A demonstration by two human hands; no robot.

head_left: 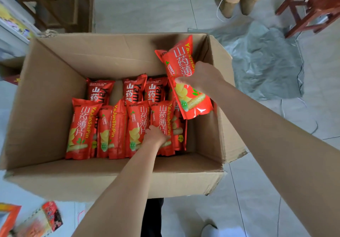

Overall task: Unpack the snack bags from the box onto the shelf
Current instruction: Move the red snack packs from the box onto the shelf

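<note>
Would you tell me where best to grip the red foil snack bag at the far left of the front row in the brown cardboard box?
Probably its top sealed end, pinched from above: the red foil snack bag leans face-up with the brown cardboard box's left wall close on one side and neighbouring red bags crowding the other, leaving its top free.

Cardboard box [46, 107] sits on tiled floor [147, 6]

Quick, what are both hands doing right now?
Left hand: touching a packed yam crisp bag inside the cardboard box; grip cannot be told.
Right hand: closed on the lifted yam crisp bag.
</note>
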